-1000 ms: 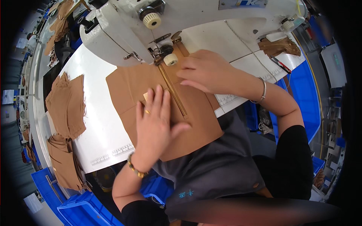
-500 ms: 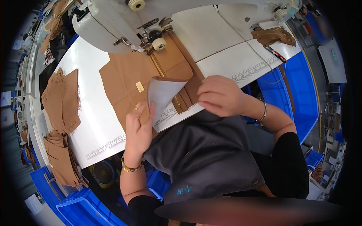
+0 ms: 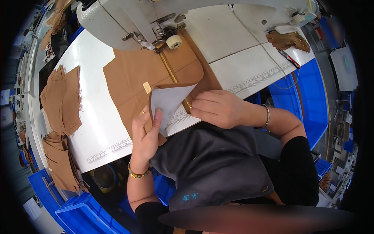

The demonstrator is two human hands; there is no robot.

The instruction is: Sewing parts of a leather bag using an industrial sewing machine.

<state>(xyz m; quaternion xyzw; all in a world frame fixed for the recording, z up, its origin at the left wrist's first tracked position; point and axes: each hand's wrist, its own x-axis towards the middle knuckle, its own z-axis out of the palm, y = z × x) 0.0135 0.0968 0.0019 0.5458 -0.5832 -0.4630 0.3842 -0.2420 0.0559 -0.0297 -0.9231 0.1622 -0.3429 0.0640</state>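
Note:
A brown fabric piece (image 3: pixel 120 78) with a brass zipper (image 3: pixel 168 66) and a small tan tab (image 3: pixel 146 86) lies under the presser foot of the white sewing machine (image 3: pixel 109 23). My left hand (image 3: pixel 144 134) grips the front edge of the fabric, thumb on top, lifting a folded flap whose pale underside (image 3: pixel 167 97) faces up. My right hand (image 3: pixel 218 109) is closed on the zipper's near end at the table's front edge, just right of the flap.
Brown fabric pieces (image 3: pixel 60 101) are piled left on the white table (image 3: pixel 93 97), with a second pile (image 3: pixel 60 160) nearer me. Dark brown pieces (image 3: pixel 286 40) and a pen (image 3: pixel 288 58) lie right. Blue bins (image 3: pixel 313 97) flank the table; my dark apron is below.
My left hand moved down from lying flat and now lifts the fabric's near edge into a fold. My right hand moved down from beside the presser foot onto the zipper's near end.

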